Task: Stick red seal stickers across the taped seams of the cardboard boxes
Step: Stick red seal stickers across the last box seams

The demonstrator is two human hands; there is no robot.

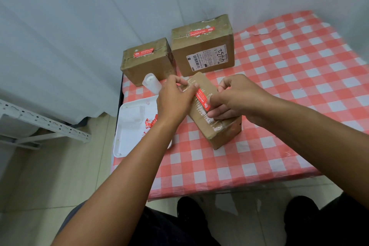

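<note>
A long cardboard box (217,128) lies at an angle on the checked tablecloth, its top seam covered in clear tape. A red seal sticker (202,99) lies across that seam. My left hand (175,98) rests on the box's far left side, fingers pinched at the sticker's upper end. My right hand (231,98) presses fingers on the sticker's lower end and the box top. Two more boxes stand at the back: a small box (147,66) and a larger box (203,54), each with a red sticker on top.
A white tray (129,126) with red sticker scraps sits at the table's left edge. A white plastic bottle (151,83) stands behind it. A white metal rack (40,124) is on the floor at left. The wall is close behind the boxes.
</note>
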